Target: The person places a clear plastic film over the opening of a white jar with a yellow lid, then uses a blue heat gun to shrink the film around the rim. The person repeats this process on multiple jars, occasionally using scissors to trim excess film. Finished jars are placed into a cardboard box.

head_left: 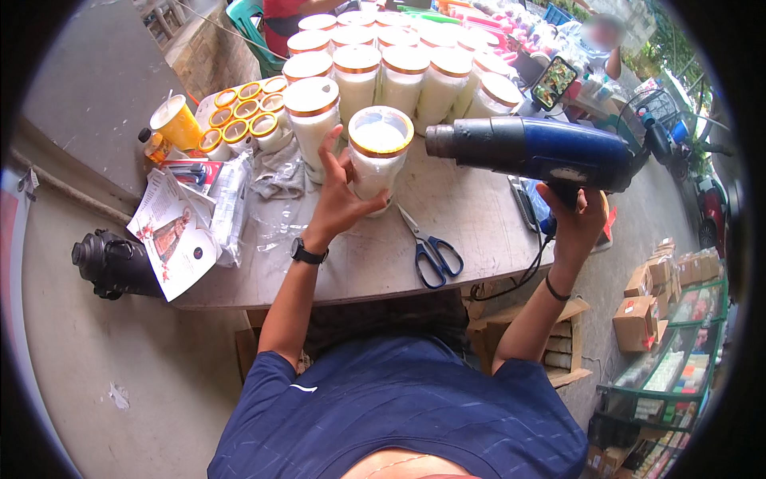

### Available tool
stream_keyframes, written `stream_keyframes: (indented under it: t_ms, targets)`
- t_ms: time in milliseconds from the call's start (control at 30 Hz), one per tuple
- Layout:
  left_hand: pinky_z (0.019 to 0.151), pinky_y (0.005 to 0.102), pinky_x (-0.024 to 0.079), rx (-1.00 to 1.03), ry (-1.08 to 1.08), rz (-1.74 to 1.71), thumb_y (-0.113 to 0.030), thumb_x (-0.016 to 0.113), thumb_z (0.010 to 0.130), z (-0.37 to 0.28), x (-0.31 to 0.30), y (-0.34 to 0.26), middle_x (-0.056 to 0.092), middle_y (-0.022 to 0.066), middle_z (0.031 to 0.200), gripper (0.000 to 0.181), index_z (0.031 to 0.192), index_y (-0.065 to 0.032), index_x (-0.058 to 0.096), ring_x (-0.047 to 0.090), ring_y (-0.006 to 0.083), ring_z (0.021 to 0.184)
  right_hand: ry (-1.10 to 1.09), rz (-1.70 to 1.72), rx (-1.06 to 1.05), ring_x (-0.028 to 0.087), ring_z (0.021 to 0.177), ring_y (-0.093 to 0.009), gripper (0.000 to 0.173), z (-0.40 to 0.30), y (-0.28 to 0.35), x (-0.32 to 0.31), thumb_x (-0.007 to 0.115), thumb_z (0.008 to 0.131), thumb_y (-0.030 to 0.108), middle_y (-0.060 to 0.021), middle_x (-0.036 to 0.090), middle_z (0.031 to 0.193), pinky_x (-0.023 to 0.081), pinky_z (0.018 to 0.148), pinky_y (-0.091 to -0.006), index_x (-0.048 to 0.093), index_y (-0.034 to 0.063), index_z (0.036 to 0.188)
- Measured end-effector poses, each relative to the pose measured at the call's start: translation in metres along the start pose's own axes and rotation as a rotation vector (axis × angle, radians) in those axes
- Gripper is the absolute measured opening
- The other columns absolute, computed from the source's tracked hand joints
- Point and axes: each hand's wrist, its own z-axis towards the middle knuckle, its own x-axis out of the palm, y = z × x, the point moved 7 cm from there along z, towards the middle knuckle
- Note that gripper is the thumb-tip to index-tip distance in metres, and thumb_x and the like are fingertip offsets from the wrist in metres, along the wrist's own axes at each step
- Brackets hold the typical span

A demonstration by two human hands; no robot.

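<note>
My left hand (344, 197) has its thumb and fingers around the lower part of a glass jar candle (378, 167) with a gold rim, wrapped in clear plastic film. In my right hand (577, 209) is the grip of a blue and black heat gun (532, 146). Its nozzle points left towards the jar, a short gap away. Taller white jar candles (312, 126) with copper-coloured bands stand in rows behind. Scissors with blue handles (437, 257) lie partly spread on the table (359, 263), in front of the jar.
Small gold-rimmed candles (236, 130), a yellow cup (176, 123), printed sheets (173, 239) and a black flask (114, 263) are at the left. A phone (554, 82) stands at the back right. The heat gun's cord (532, 263) hangs over the table edge. Other people are beyond the table.
</note>
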Motion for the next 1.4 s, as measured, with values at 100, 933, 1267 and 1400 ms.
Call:
stream_keyframes:
  t_ms: [100,933,1267,1400]
  targets:
    - [0.109,0.0447,0.044,-0.029,-0.046,-0.017,-0.003,0.079,0.075,-0.001,-0.001,0.003,0.048,0.0230,0.138,0.114,0.150,-0.0144,-0.006,0.051,0.0293,0.129,-0.066,-0.024,-0.059,0.067,0.091,-0.015,0.049,-0.007,0.003,0.001,0.091,0.069,0.012,-0.0097,0.071,0.099,0.054,0.083,-0.0290,0.064,-0.0008,0.108]
    - [0.106,0.0432,0.044,0.070,-0.132,0.257,-0.016,0.089,0.068,-0.003,-0.003,0.002,0.051,0.0199,0.134,0.122,0.155,-0.0097,0.004,0.055,0.0311,0.123,-0.122,0.122,0.122,0.066,0.092,-0.016,0.053,-0.047,-0.034,0.012,0.090,0.072,0.010,-0.0106,0.069,0.103,0.053,0.086,-0.0287,0.060,-0.0020,0.115]
    - [0.106,0.0424,0.045,0.018,-0.092,0.297,-0.017,0.089,0.067,-0.007,-0.009,0.025,0.055,0.0197,0.130,0.110,0.153,-0.0024,0.022,0.056,0.0299,0.122,-0.152,0.076,0.084,0.067,0.092,-0.017,0.055,-0.048,-0.028,0.016,0.091,0.071,0.014,-0.0117,0.070,0.101,0.053,0.085,-0.0291,0.060,-0.0028,0.114]
    - [0.106,0.0414,0.045,-0.038,-0.102,0.261,-0.018,0.089,0.068,-0.003,-0.004,0.012,0.054,0.0195,0.132,0.113,0.155,-0.0025,0.018,0.055,0.0301,0.123,-0.135,0.081,0.075,0.067,0.092,-0.017,0.056,-0.050,-0.029,0.016,0.091,0.071,0.014,-0.0120,0.070,0.101,0.054,0.086,-0.0294,0.060,-0.0031,0.114]
